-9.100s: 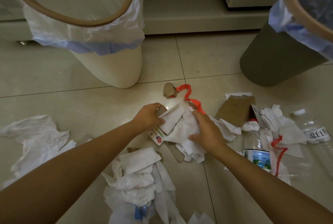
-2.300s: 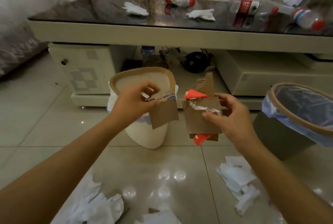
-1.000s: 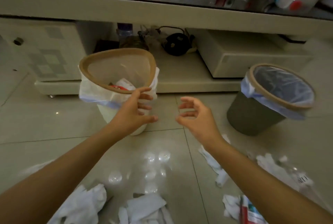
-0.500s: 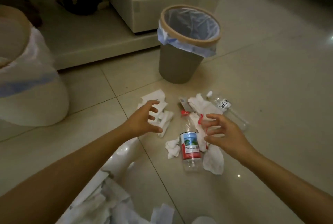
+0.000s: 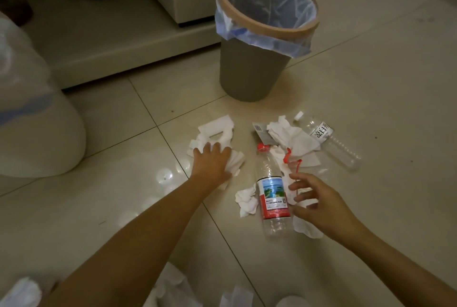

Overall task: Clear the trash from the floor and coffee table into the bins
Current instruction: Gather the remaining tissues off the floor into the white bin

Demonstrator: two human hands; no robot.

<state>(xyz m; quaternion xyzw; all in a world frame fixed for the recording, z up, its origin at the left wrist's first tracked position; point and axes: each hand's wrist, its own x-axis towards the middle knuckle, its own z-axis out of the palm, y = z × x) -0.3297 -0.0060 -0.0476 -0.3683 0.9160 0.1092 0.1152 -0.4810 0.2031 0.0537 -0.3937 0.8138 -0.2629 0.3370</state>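
Note:
White tissues (image 5: 217, 131) lie crumpled on the tiled floor, and my left hand (image 5: 212, 161) rests on top of them with its fingers down on the paper. A clear plastic bottle (image 5: 272, 190) with a red cap and a red-and-blue label lies beside it. My right hand (image 5: 319, 203) hovers just right of that bottle, fingers spread and holding nothing. More tissues (image 5: 291, 138), a red strip (image 5: 286, 157) and a second clear bottle (image 5: 329, 141) lie further right. The grey bin (image 5: 254, 69) with a blue liner stands behind the trash.
The white bin (image 5: 37, 133) with its liner stands at the left edge. The low base of the coffee table (image 5: 118, 42) runs behind both bins. More white tissues (image 5: 173, 289) lie along the bottom edge near my arms.
The view has closed in on the trash. My left hand has dropped onto the tissues. My right hand has moved nearer the labelled bottle.

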